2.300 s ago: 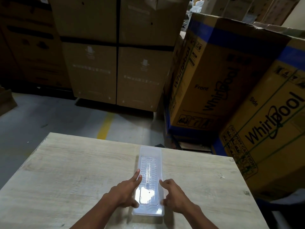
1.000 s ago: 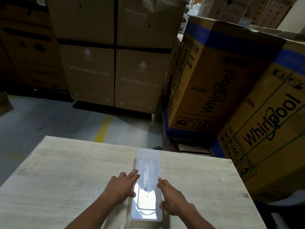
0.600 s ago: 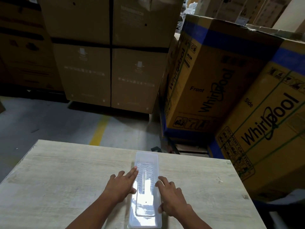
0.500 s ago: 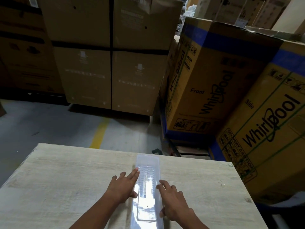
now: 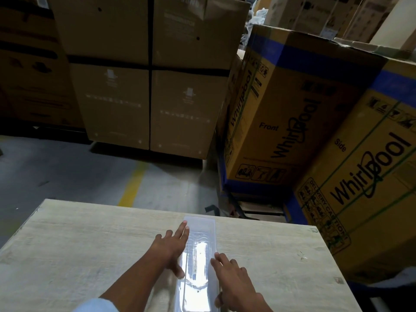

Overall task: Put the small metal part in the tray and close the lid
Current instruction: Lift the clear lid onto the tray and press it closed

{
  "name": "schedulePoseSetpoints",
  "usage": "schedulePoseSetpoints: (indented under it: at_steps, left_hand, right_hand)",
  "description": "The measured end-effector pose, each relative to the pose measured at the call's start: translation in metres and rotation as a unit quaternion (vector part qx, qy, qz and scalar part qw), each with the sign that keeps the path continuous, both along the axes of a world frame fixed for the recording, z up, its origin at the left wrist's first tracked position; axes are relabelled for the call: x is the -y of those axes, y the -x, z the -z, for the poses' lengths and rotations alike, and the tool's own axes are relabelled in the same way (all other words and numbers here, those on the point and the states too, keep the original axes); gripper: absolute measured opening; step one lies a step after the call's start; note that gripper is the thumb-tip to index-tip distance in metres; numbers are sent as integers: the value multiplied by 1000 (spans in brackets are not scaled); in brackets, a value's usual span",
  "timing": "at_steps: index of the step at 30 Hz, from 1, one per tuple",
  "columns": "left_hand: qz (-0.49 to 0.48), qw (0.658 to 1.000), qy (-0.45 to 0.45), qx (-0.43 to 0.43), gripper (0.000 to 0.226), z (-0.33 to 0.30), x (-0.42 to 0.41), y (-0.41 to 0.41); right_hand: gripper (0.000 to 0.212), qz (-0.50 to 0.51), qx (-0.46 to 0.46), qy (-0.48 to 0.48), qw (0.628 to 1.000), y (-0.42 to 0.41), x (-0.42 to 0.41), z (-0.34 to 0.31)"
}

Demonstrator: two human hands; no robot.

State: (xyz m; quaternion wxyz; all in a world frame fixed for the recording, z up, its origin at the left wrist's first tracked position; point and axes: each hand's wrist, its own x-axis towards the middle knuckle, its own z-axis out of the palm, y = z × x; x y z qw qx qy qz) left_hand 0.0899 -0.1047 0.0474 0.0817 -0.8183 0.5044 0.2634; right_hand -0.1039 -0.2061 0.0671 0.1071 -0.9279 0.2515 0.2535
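Glare washes out most of the clear plastic tray [image 5: 199, 262], so I can't tell for sure what's inside, just a thin pale strip along its middle. Left hand [image 5: 167, 249] lies flat, fingers spread, along its left edge, gripping nothing. The long narrow tray sits lengthwise on the pale woodgrain table [image 5: 78, 248], its near end cut off. Right hand [image 5: 234, 282] is flat and open too, against the right edge.

Tray [image 5: 201, 251]: long, narrow, clear plastic, lying flat in the lower centre of the frame, long axis running away from the viewer. Lid [image 5: 198, 287]: transparent, seated flat on top, glare across it. Small metal part not discernible.
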Motion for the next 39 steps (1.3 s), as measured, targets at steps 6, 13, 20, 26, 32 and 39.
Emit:
schedulePoseSetpoints:
  at_steps: [6, 13, 20, 26, 32, 39]
  left_hand:
    - [-14, 998, 8, -61, 146, 6, 4, -8]
    - [-27, 997, 38, -58, 142, 8, -1, -8]
    - [-29, 994, 59, -84, 122, 7, -13, -1]
    - [-41, 989, 142, 18, 72, -3, -43, 33]
    - [-55, 993, 87, -62, 127, -1, -57, 42]
    - [-41, 998, 46, -34, 129, 4, -51, 48]
  right_hand:
    - [104, 3, -5, -16, 1000, 2, 4, 10]
    - [107, 12, 12, -39, 999, 9, 6, 21]
    - [107, -1, -4, -37, 999, 8, 7, 13]
    - [101, -18, -5, 6, 1000, -7, 14, 6]
    - [94, -35, 10, 36, 999, -10, 14, 5]
    - [91, -41, 24, 46, 998, -9, 13, 3]
